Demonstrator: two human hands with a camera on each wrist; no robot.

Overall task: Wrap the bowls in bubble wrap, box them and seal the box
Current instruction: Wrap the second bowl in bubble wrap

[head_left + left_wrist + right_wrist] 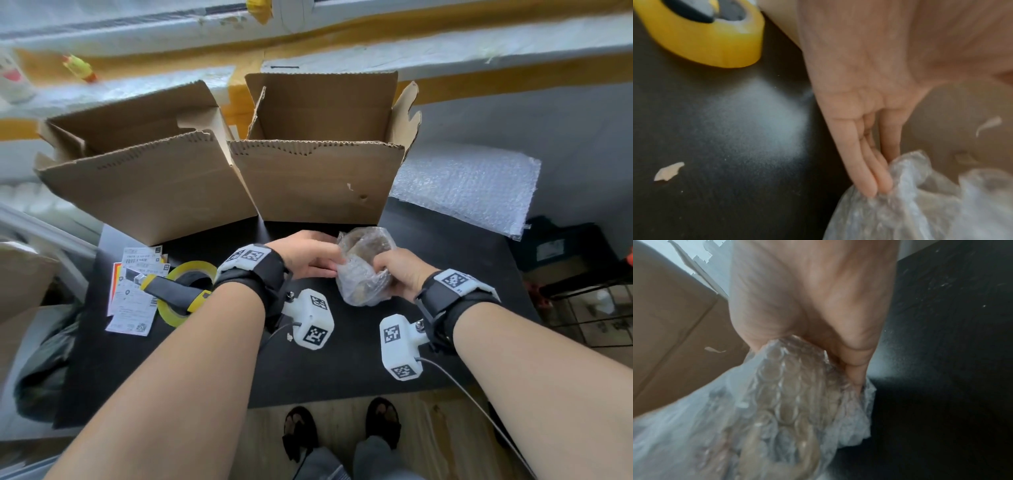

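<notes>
A brown bowl wrapped in bubble wrap (pixel 363 270) sits on the black table (pixel 342 373), just in front of the open right-hand cardboard box (pixel 318 178). My left hand (pixel 308 255) lies at the bundle's left side. Its straight fingers (pixel 875 181) press together against the wrap (pixel 920 203). On the bundle's right side, my right hand (pixel 397 270) grips it with curled fingers, bunching the wrap (pixel 781 394) under the palm (pixel 818 305). The wrap hides most of the bowl.
A second open cardboard box (pixel 147 181) stands at the back left. A spare bubble wrap sheet (pixel 469 188) lies at the back right. A yellow tape roll (pixel 181 274) with a utility knife (pixel 171 291) across it and shipping labels (pixel 133 301) lie at the left.
</notes>
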